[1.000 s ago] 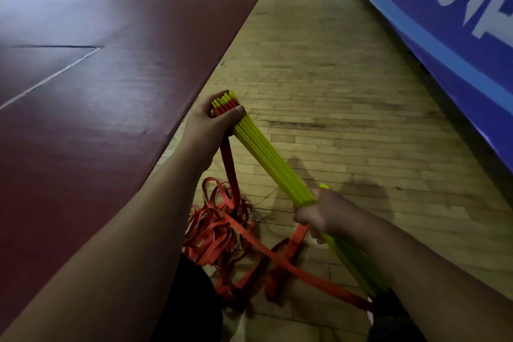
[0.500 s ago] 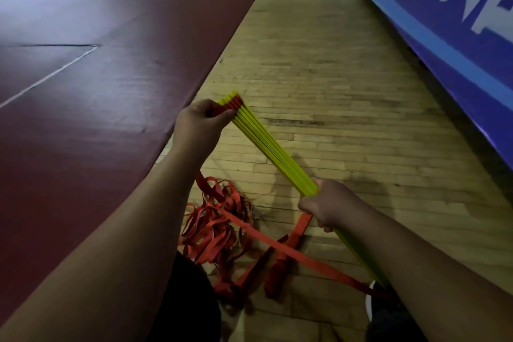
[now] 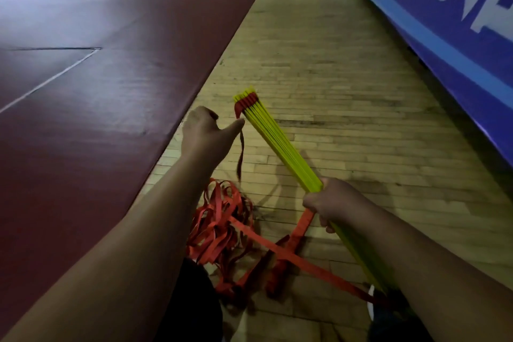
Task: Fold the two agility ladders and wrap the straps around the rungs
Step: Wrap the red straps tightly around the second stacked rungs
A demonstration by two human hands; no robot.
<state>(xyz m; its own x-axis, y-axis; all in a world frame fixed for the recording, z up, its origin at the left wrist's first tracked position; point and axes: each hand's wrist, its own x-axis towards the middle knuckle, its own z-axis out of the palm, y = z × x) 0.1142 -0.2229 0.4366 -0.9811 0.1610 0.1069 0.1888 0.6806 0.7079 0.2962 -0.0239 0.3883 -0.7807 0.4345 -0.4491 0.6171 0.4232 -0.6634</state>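
Over wooden floor [image 3: 347,91], yellow rungs [image 3: 277,144] diagonal, tips up-left.

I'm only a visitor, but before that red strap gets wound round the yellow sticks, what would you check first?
1. Rungs stacked in one bundle: ok.
2. Right hand grips the bundle mid-length: ok.
3. Left hand holds the hanging strap: cannot tell; its thumb lies by the strap's top.
4. Loose straps on the floor untangled: not ok, they lie in a heap.
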